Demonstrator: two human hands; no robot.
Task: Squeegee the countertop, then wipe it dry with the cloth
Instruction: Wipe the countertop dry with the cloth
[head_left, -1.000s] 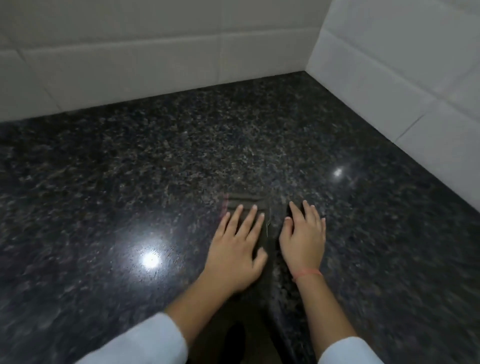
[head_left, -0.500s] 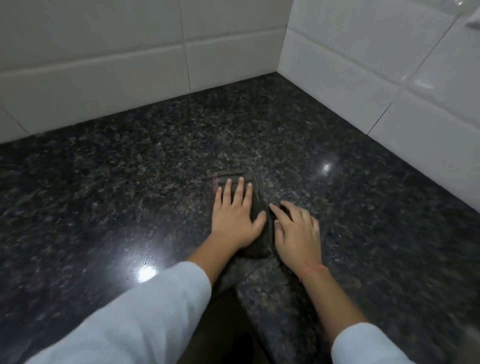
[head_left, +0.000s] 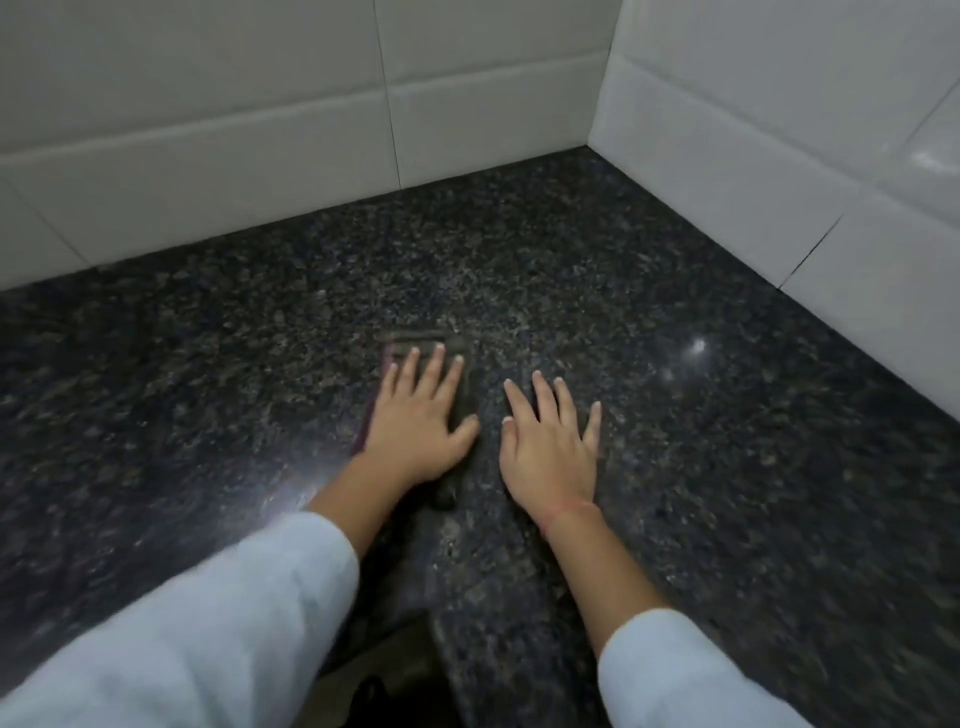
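A dark cloth (head_left: 463, 396) lies flat on the black speckled granite countertop (head_left: 208, 364), a little in front of the corner. My left hand (head_left: 415, 423) presses palm-down on the cloth and covers most of it; a reddish edge shows along the cloth's left side. Just right of the cloth, my right hand (head_left: 550, 444) rests flat on the bare stone with its fingers spread, holding nothing. No squeegee is in view.
White tiled walls close the counter at the back (head_left: 260, 130) and on the right (head_left: 779, 166), meeting in a corner. The counter's front edge (head_left: 441, 649) cuts in between my forearms, with a dark gap below it. Light spots glint on the stone.
My left hand has slid the cloth away from me toward the back wall. My right hand has come off the cloth's edge and now lies spread on the stone beside it.
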